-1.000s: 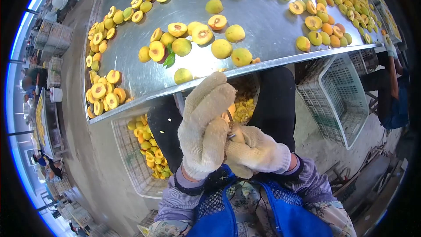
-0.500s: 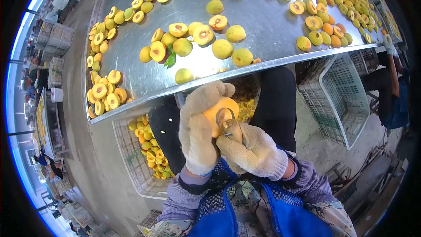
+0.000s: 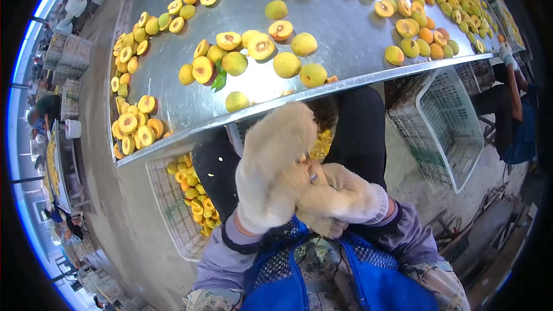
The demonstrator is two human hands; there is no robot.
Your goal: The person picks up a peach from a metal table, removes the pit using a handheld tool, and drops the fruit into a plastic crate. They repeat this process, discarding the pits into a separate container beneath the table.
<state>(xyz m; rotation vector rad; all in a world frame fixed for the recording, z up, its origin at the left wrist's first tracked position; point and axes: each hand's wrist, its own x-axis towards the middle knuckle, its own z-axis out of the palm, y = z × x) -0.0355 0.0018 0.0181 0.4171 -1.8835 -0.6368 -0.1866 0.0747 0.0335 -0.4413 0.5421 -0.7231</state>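
Both of my hands wear off-white knit gloves and meet in front of my lap. My left hand is curled with its back turned up, covering the halved peach that it held a moment ago; the fruit is hidden now. Against its palm side, my right hand is closed round a small pitting tool. Only a metal bit of the tool shows, its curved blade being out of sight. Just beyond the hands, halved peaches lie on a metal table, some cut side up.
Below the table's left part stands a crate holding yellow peach halves. A pale green plastic crate is at right, near another person's arm. More peaches are heaped at the table's far right. Stacked crates stand across the aisle.
My left hand has rolled over, so the orange peach half and the tool's curved blade have gone from sight. The right hand stays close against it. The view has shifted slightly.
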